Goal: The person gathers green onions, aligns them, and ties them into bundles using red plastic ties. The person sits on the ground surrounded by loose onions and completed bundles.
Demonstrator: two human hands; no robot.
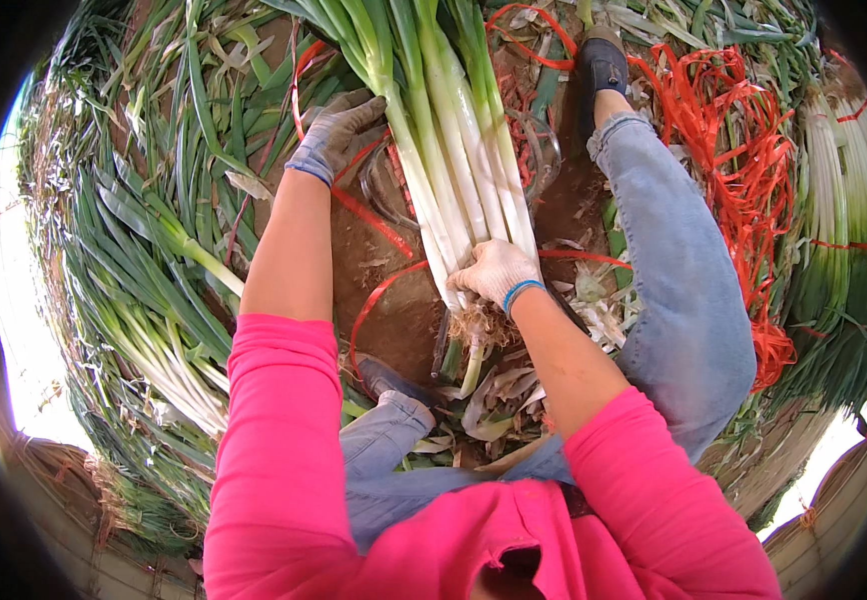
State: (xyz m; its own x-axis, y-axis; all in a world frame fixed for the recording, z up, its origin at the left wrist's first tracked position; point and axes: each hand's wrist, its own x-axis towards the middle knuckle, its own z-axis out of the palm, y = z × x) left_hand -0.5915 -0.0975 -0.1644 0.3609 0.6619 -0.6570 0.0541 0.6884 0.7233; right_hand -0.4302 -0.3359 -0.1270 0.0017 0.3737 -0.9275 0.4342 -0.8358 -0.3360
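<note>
A bunch of long green onions or leeks (452, 150) lies before me, green leaves away from me and white stalks towards me. My right hand (497, 271), in a pale knit glove with a blue cuff, grips across the white stalks just above their tangled roots (478, 324). At the bunch's left edge, my left hand (343, 133), in a dirt-stained glove, touches the outer stalk with its fingertips; whether it grips is unclear. Red plastic strapping (377, 214) runs by the bunch on both sides. Beneath it shows a curved metal frame (553, 154).
Loose leaves and stalks (156, 247) heap up at my left. A tangle of red strapping (741, 165) lies beyond my right leg (666, 217). Tied bunches (846, 195) stand at the far right. Peeled skins (505, 397) litter the soil near my left shoe (396, 379).
</note>
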